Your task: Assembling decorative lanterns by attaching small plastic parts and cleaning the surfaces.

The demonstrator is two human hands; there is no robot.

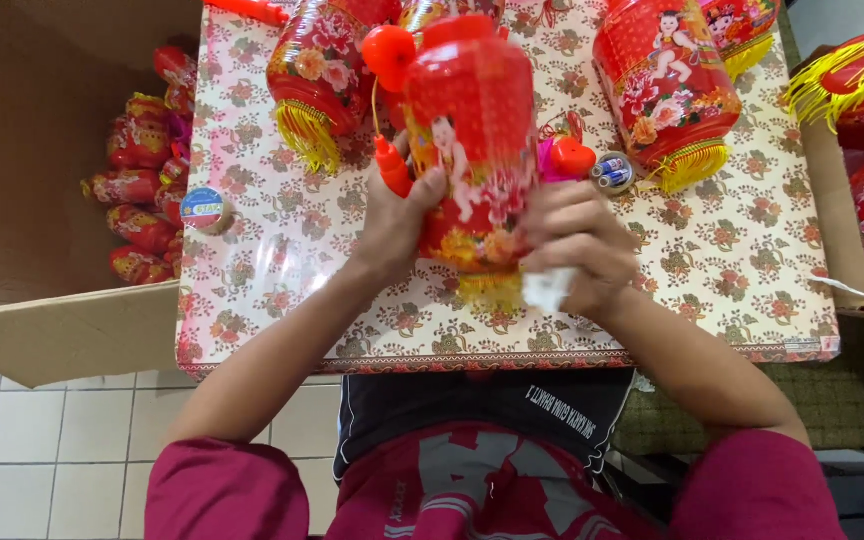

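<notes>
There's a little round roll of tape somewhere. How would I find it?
Look at the table with the flowery cloth, then go to its left edge beside the big cardboard box. The roll of tape lies there flat, left of the left hand. It is small, round and blue on top, unlike the red lanterns around it.

The person wears short maroon sleeves (227,495), a dark apron and bare forearms show.
</notes>
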